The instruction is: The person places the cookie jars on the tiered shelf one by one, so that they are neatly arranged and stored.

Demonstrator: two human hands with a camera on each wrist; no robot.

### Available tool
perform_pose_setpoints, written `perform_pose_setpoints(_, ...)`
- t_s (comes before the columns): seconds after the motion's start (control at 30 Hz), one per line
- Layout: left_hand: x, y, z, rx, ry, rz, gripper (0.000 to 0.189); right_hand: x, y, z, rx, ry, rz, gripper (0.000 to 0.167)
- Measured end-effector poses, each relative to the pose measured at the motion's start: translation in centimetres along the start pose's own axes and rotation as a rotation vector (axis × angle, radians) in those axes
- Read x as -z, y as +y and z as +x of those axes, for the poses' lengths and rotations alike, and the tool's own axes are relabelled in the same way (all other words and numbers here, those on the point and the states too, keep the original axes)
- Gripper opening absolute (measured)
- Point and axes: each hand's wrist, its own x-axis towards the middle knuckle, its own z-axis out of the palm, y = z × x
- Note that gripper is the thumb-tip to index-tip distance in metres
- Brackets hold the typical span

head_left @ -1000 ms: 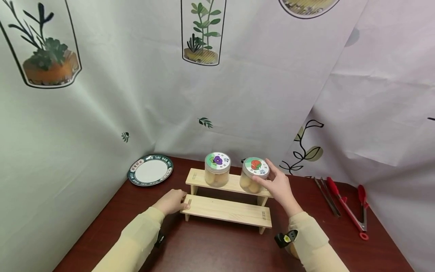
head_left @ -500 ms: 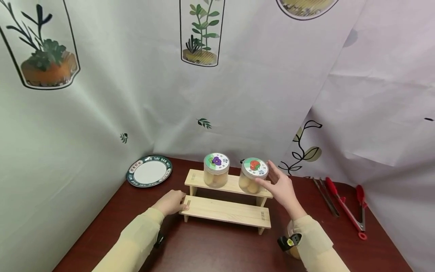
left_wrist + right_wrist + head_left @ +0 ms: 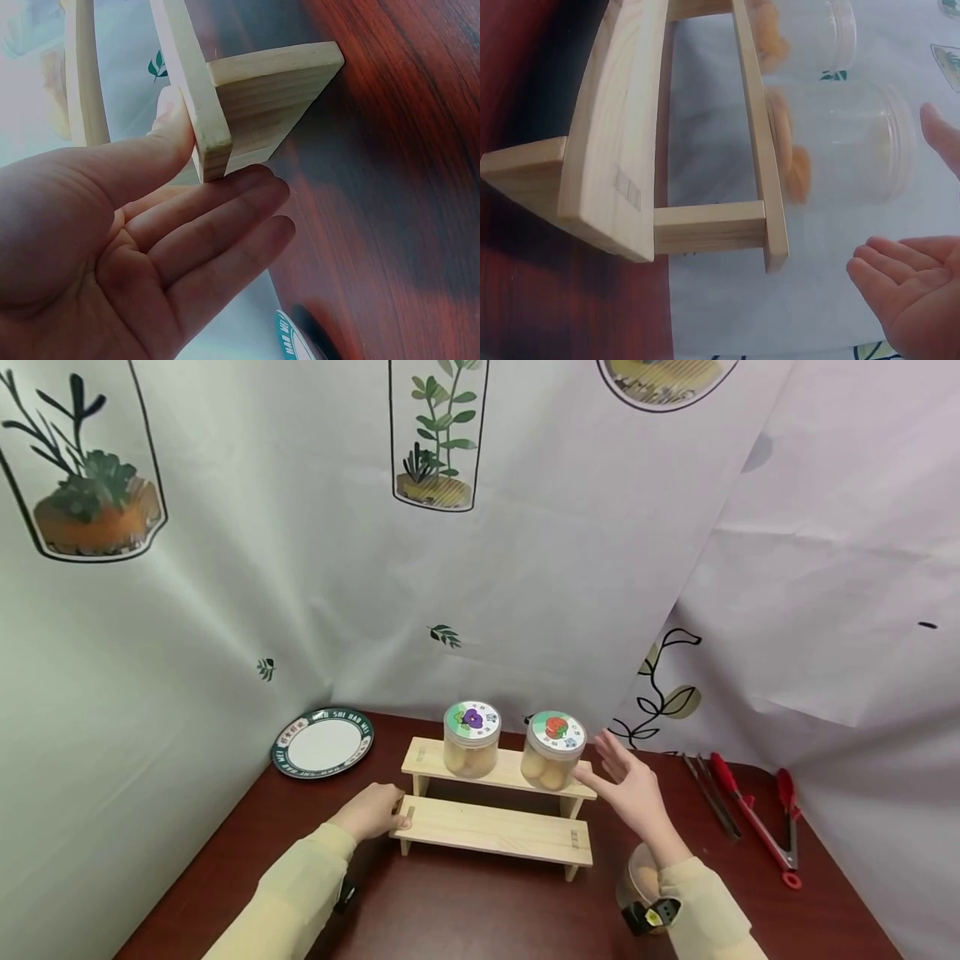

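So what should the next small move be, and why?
Probably lower the right hand to the jar on the table: it looks clear of the red-print jar, which stands on the upper step beside the purple-print jar, while the left hand holds the lower step.

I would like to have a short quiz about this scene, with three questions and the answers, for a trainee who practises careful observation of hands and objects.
1. Multiple choice: what does the left hand grip?
A) The plate
B) The left end of the lower shelf
C) The red-handled tongs

2. True or false: the right hand is open and apart from the red-picture jar.

3. Short answer: how many jars stand on the upper shelf?

Key: 1. B. 2. True; the right wrist view shows a gap. 3. Two: the red-picture jar and the purple-flower jar.
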Motion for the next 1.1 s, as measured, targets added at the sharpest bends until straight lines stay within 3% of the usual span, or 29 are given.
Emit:
perform_pose_setpoints(0.5, 0.0, 0.0, 0.3, -0.008, 0.001, -0.013, 0.028, 2.1, 1.5, -1.9, -0.013, -0.002, -0.068, 0.084)
perform_pose_setpoints(0.77, 0.2, -0.2, 0.1, -0.005, -0.003, -0.011, 0.028, 3.1, 2.2, -3.4, -0.021, 0.004, -0.203, 0.089)
perform_pose_setpoints(1.1, 0.2, -0.1, 0.0, -0.006, -0.006, -0.001, 0.028, 4.1, 4.4, -5.2, -0.051, 0.023, -0.103, 0.085)
